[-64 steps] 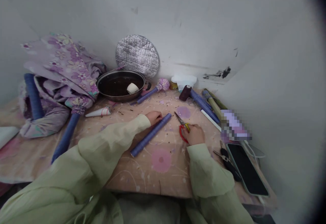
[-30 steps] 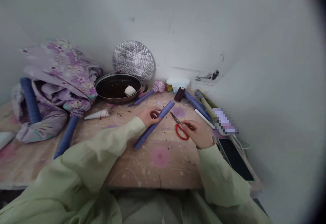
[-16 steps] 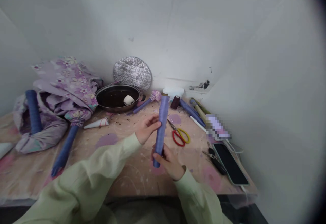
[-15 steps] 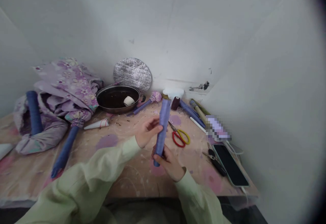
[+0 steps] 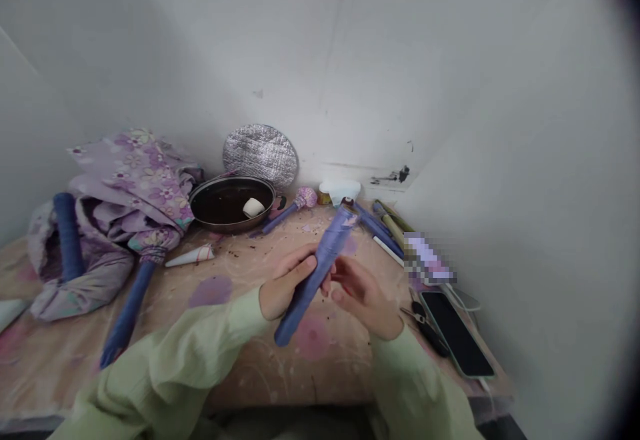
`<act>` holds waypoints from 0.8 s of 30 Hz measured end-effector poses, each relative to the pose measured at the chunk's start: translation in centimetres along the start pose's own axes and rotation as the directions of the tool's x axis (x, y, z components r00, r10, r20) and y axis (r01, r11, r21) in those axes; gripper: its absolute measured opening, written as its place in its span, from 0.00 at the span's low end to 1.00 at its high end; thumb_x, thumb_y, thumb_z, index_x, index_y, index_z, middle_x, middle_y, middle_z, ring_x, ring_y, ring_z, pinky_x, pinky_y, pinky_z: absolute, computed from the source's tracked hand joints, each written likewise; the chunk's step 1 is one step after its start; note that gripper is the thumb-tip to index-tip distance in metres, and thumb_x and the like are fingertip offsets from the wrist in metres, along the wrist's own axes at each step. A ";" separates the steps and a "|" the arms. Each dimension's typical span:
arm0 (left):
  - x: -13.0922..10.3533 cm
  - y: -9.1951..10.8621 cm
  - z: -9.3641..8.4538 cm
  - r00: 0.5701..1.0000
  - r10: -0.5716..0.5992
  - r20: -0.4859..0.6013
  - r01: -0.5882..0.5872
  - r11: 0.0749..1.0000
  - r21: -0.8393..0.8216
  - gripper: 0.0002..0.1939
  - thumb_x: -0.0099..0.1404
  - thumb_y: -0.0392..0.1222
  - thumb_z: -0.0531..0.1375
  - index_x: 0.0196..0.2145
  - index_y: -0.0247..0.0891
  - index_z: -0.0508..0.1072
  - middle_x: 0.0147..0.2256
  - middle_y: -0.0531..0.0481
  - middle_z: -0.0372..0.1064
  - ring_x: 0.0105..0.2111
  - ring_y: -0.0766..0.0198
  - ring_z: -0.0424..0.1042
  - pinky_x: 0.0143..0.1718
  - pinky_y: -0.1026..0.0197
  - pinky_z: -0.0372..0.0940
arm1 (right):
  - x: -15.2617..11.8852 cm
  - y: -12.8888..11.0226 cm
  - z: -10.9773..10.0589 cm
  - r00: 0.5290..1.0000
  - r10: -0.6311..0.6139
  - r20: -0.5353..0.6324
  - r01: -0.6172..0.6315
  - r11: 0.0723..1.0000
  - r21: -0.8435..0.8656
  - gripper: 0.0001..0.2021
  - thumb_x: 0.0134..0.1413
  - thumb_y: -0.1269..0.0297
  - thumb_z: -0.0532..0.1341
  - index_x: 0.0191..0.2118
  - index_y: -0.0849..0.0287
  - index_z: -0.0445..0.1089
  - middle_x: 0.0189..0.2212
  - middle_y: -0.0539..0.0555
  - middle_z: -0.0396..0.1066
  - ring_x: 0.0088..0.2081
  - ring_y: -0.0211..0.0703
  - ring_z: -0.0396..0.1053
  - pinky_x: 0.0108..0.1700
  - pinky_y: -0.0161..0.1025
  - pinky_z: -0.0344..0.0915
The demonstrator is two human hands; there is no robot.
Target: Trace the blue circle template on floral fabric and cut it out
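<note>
A long blue-purple fabric-wrapped tube (image 5: 317, 267) is tilted over the table, its upper end leaning away to the right and its lower end toward me. My left hand (image 5: 287, 283) is closed around its middle, thumb along the near side. Just right of the tube is my right hand (image 5: 365, 297), fingers loosely curved and apart; its fingertips are close to the tube, and whether they touch it is unclear. Behind the tube's upper end, a dark thread spool (image 5: 347, 201) is mostly covered.
Left lie flowered purple cloth (image 5: 145, 173) and a blue-wrapped handle (image 5: 127, 313). At the back are a dark pan (image 5: 200, 217) holding a white piece (image 5: 253, 208) and a silver disc (image 5: 260, 153). Keys (image 5: 425, 323) and a phone (image 5: 457, 333) lie right, with more wrapped sticks (image 5: 377, 227) behind.
The tube has tilted further, its top swinging right and its bottom left. My left hand now grips its middle; my right hand has released the lower end and moved up and right, covering the scissors.
</note>
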State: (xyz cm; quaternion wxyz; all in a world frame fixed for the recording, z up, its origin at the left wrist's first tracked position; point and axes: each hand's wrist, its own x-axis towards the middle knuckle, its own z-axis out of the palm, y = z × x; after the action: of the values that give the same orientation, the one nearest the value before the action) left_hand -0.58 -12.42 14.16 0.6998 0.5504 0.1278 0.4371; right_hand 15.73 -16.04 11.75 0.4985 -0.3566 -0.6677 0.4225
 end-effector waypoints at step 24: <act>3.3 -1.5 -5.0 0.925 0.214 -0.314 0.000 0.827 0.563 0.19 0.63 0.45 0.52 0.52 0.41 0.63 0.38 0.46 0.67 0.31 0.63 0.66 0.31 0.62 0.63 | 9.7 -2.4 -0.6 0.770 -0.236 -0.593 0.007 0.932 -0.362 0.07 0.46 0.63 0.63 0.32 0.58 0.74 0.27 0.51 0.74 0.28 0.40 0.71 0.33 0.38 0.68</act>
State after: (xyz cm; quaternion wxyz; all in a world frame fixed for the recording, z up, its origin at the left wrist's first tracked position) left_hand -1.22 -6.72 11.99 0.4485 0.6444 0.3442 0.5148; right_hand 13.76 -8.16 17.52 0.6498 -0.5122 -0.5476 0.1245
